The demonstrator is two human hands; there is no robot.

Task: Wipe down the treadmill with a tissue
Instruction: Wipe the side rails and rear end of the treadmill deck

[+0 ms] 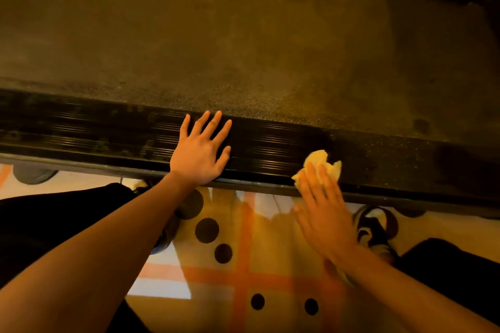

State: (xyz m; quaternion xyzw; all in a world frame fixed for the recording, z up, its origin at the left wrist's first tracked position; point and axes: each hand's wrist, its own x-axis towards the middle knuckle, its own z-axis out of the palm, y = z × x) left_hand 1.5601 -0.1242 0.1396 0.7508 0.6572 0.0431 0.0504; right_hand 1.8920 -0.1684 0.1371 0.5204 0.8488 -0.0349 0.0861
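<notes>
My left hand (200, 154) flat, fingers spread, holding nothing, on near black ridged treadmill rail (108, 130). My right hand (323, 213), fingers straight, presses one crumpled yellow tissue (322, 162) on rail, further right.

rug (243, 278): orange lines, black dots; shoe (376, 227): on rug

the treadmill belt (243, 43) fills the upper half of the frame. its side rail (108, 130) runs just below it, from the left edge to the right edge. the left hand (201, 149) lies flat on the rail at the centre. to its right the tissue (323, 163) lies on the rail, under the right hand (322, 213). below the rail, at lower centre, is a floor mat (243, 265), with a shoe (376, 227) on it at the right.
</notes>
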